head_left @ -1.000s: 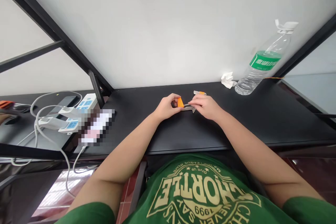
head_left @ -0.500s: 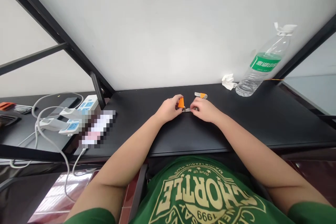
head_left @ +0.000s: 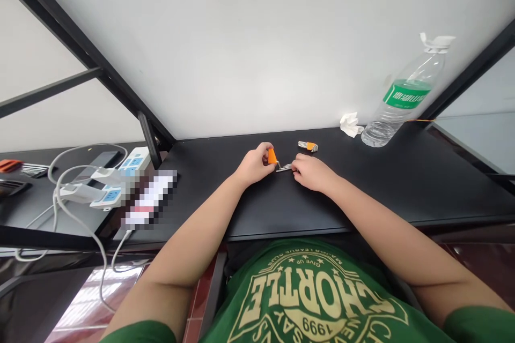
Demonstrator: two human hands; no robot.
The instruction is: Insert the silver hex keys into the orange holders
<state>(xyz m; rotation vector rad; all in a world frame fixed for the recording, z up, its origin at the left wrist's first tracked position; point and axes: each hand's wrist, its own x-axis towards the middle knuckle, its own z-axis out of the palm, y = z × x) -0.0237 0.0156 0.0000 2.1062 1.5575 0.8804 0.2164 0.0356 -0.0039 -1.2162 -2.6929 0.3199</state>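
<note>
My left hand (head_left: 256, 165) is closed on an orange hex key holder (head_left: 272, 156), tilted just above the table. A thin bent hex key shows at the holder's lower right edge; whether it sits inside cannot be made out. Several silver hex keys (head_left: 285, 168) lie on the black tabletop between my hands. My right hand (head_left: 311, 171) has its fingers pinched together at their right ends, which the fingers hide. Just behind it lies a second hex key set (head_left: 308, 146), its silver keys bundled in an orange holder.
A large clear bottle (head_left: 406, 96) with a green label stands at the back right, beside a crumpled tissue (head_left: 351, 125). At left are a pixelated phone (head_left: 148, 198) on a white cable, a power strip (head_left: 134, 159) with chargers, and a black metal frame post (head_left: 149, 136).
My left hand has shifted slightly left with the orange holder, showing more of the loose hex keys. My right hand has moved slightly, uncovering more of the set behind it.
</note>
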